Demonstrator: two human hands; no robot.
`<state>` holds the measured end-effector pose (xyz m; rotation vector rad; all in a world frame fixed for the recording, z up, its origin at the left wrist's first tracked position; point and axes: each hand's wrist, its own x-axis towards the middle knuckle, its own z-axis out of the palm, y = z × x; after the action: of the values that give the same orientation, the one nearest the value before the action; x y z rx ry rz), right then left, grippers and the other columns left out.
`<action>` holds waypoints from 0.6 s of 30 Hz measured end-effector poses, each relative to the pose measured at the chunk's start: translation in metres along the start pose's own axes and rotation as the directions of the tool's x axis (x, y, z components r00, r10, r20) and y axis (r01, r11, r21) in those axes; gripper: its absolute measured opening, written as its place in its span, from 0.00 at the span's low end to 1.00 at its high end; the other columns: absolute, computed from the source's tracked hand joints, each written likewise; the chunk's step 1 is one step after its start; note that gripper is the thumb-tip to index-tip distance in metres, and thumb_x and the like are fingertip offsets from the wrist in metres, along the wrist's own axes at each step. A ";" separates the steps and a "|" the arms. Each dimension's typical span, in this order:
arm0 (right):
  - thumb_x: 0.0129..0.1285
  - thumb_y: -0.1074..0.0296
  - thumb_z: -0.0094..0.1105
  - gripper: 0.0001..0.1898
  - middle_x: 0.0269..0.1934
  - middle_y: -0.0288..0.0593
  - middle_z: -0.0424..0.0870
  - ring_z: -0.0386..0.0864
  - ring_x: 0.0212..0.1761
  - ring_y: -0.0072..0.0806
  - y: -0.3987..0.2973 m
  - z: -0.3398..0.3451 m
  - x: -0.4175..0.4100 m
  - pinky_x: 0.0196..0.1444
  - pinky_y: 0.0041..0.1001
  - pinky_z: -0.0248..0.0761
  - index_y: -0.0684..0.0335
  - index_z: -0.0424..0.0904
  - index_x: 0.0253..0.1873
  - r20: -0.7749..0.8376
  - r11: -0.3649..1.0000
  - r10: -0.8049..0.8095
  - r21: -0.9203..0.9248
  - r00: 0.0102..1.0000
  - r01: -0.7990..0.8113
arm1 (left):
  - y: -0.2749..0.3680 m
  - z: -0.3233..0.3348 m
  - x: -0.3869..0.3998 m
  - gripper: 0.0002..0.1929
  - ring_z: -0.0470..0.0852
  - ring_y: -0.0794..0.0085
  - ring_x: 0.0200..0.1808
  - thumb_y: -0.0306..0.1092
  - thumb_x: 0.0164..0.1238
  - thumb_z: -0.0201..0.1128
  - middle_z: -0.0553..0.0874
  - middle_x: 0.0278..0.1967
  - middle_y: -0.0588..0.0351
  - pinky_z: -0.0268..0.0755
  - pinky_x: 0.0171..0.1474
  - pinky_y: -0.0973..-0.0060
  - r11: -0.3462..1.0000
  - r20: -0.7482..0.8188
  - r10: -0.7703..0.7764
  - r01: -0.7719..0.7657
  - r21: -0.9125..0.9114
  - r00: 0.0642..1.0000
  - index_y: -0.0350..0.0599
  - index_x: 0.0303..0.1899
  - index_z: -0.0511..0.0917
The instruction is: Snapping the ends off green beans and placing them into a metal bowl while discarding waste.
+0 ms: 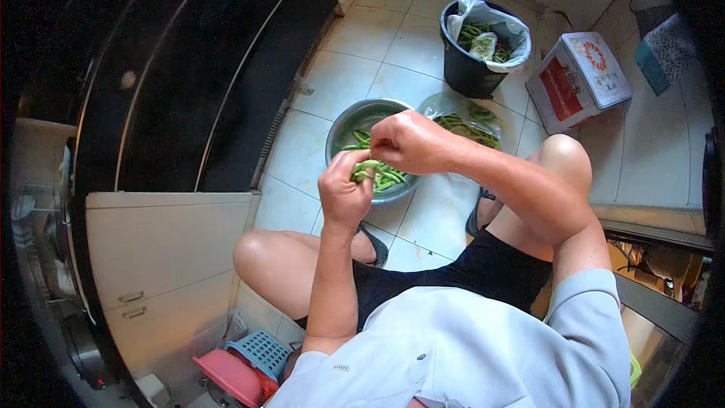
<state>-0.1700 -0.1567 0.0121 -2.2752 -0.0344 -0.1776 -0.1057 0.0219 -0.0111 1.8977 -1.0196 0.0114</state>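
My left hand [346,187] is closed around several green bean pods [365,170], their ends showing between thumb and fingers. My right hand [396,141] meets it at the fingertips, thumb and fingers pinched together; whether a pod is between them is hidden. Both hands are over a round metal basin [338,119] on the tiled floor, with more green bean pods [388,178] lying in it. Beside the basin, partly behind my right wrist, lies a clear plastic bag [447,103] of green pods.
A black bucket [467,71] with a white liner holds green scraps, beyond the bag. Right of it stands a metal tin box [612,76]. A cream cabinet [170,238] is at the left. A pink basin [226,374] and blue basket [263,348] sit at the lower left.
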 end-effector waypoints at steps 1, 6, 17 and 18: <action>0.56 0.67 0.64 0.07 0.33 0.56 0.86 0.85 0.33 0.47 -0.002 -0.002 -0.001 0.39 0.39 0.78 0.65 0.85 0.35 0.019 0.992 0.058 0.114 0.998 -0.060 | 0.000 -0.001 0.000 0.10 0.86 0.56 0.35 0.21 0.56 0.67 0.86 0.34 0.48 0.78 0.39 0.68 0.998 -0.003 -0.004 0.004 -0.059 1.000 0.42 0.40 0.84; 0.66 0.67 0.63 0.09 0.26 0.35 0.83 0.80 0.27 0.19 0.006 0.006 -0.006 0.30 0.22 0.72 0.67 0.83 0.38 0.224 0.706 0.319 0.592 0.921 -0.389 | -0.008 0.005 -0.006 0.06 0.85 0.69 0.32 0.23 0.62 0.69 0.87 0.33 0.52 0.76 0.36 0.74 0.985 -0.065 0.011 -0.022 -0.172 0.998 0.38 0.39 0.84; 0.65 0.66 0.66 0.09 0.29 0.35 0.83 0.80 0.25 0.19 0.049 -0.052 0.002 0.26 0.19 0.72 0.65 0.83 0.42 0.043 0.605 0.529 0.682 0.848 -0.412 | -0.028 0.000 0.018 0.06 0.71 0.86 0.18 0.28 0.71 0.66 0.88 0.36 0.51 0.63 0.21 0.87 0.648 -0.352 -0.539 0.110 -0.754 0.765 0.38 0.43 0.79; 0.65 0.65 0.67 0.09 0.29 0.35 0.83 0.80 0.25 0.18 0.059 -0.067 0.003 0.25 0.18 0.72 0.65 0.83 0.43 -0.071 0.676 0.560 0.614 0.825 -0.407 | -0.030 -0.004 0.018 0.05 0.70 0.85 0.17 0.28 0.71 0.65 0.88 0.36 0.50 0.62 0.20 0.87 0.640 -0.337 -0.566 0.144 -0.755 0.752 0.38 0.43 0.79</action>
<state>-0.1704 -0.2463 0.0112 -1.5563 0.5879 -0.1454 -0.0725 0.0191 -0.0239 1.2293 -0.1378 -0.0579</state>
